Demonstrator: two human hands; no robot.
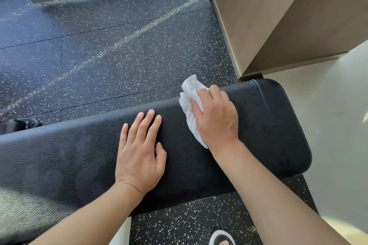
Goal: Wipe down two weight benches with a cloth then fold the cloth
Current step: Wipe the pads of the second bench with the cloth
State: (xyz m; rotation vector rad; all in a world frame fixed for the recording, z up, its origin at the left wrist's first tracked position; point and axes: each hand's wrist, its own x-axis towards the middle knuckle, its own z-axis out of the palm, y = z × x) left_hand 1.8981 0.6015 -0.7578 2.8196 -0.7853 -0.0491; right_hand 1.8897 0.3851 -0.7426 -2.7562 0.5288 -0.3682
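The bench pad surface [69, 155] is the landmark. Its left stretch lies bare from the left hand [139, 149] outward. The left hand rests flat mid-pad; the right hand [217, 117] presses a white cloth [189, 101] just beside it, occupying the far edge. The pad's right end is bare. A tan pillar [268, 16] stands close behind that end. Speckled rubber floor [99, 45] beyond the far edge lies open.

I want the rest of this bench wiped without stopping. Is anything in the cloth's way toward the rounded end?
Nothing visible: the right hand presses the white cloth on the bench pad, whose droplet-speckled end lies bare.
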